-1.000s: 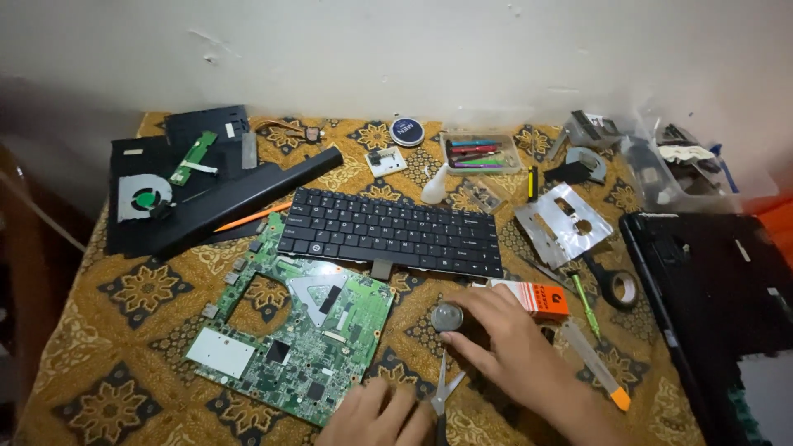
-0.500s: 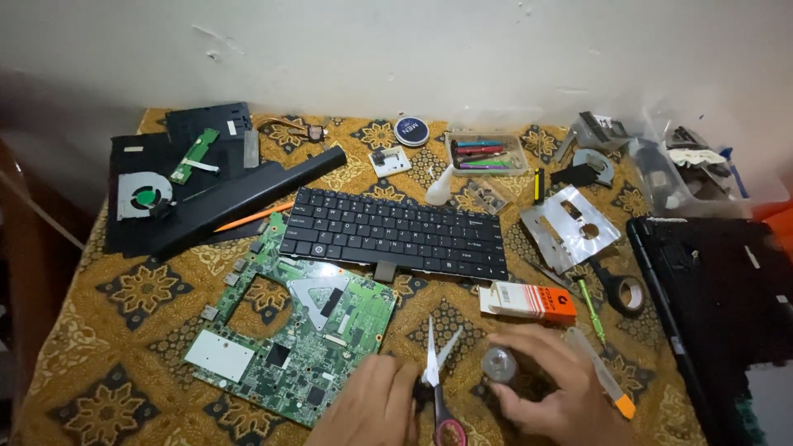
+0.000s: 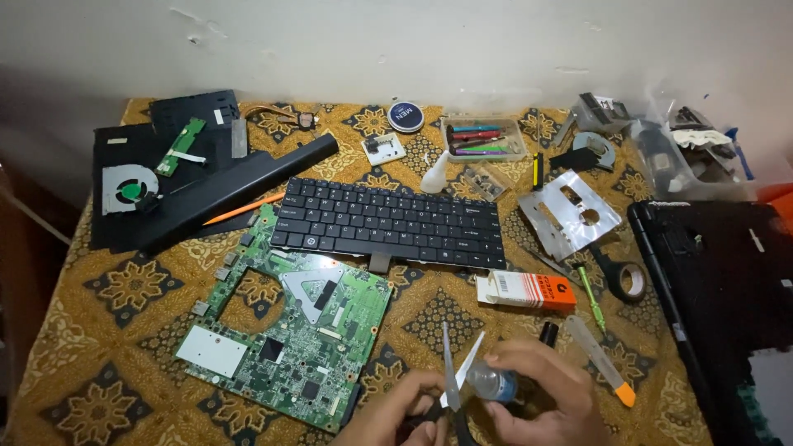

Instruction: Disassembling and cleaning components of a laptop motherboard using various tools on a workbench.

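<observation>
Fingers (image 3: pixel 541 363) of the right hand (image 3: pixel 545 396) are curled around a small clear bottle with a blue band (image 3: pixel 493 383), held low at the near edge of the patterned brown-and-gold tablecloth (image 3: pixel 132 285), while the left hand (image 3: pixel 396 413) is closed on the handles of a pair of steel scissors (image 3: pixel 453 372), whose 2 blades are spread open and pointing away, just beside the bottle. Beyond the hands, a green laptop circuit board (image 3: pixel 289 330) and an orange-and-white cardboard box (image 3: pixel 526 290) are seen, then a black laptop keyboard (image 3: pixel 388 221) farther back.
</observation>
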